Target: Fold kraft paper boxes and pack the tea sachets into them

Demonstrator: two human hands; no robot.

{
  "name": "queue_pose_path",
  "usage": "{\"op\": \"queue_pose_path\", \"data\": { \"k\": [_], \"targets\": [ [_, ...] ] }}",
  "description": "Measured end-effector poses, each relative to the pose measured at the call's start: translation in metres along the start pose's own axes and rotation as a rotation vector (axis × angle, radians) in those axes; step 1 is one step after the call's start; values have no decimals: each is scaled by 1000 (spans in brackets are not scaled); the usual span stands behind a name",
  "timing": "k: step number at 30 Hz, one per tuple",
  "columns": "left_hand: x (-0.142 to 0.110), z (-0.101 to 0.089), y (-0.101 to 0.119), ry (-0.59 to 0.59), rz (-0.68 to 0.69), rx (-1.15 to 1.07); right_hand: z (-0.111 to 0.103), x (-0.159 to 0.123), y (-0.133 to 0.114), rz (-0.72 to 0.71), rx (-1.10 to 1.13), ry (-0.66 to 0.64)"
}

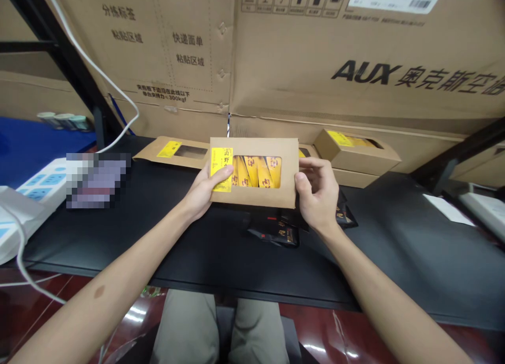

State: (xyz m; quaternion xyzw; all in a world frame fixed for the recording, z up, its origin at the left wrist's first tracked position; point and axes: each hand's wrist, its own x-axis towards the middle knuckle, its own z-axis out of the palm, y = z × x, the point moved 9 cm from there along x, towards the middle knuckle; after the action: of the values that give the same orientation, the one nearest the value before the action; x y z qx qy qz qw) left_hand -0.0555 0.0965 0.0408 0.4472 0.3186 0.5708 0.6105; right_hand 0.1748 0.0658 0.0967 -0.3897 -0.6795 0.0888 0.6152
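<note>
I hold a flat brown kraft box (256, 151) above the black table (118, 232). Its clear window shows several yellow sachets inside, and a yellow label sits at its left end. My left hand (205, 190) grips the box's left end, thumb lying on the yellow label. My right hand (317, 193) grips the right end, fingers curled round the edge. Under the box, dark sachets (278, 232) lie loose on the table.
A flat empty window box (177, 152) lies behind on the left. An assembled kraft box (355, 151) rests on another at the back right. Large cardboard cartons (315, 59) wall off the rear. A white power strip (39, 182) and cable sit at the left.
</note>
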Motion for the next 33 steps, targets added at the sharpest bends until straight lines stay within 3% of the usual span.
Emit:
{"op": "queue_pose_path", "data": {
  "k": [33],
  "targets": [
    [0, -1, 0, -5, 0, 31, 0, 0, -3, 12, -57, -9]
  ]
}}
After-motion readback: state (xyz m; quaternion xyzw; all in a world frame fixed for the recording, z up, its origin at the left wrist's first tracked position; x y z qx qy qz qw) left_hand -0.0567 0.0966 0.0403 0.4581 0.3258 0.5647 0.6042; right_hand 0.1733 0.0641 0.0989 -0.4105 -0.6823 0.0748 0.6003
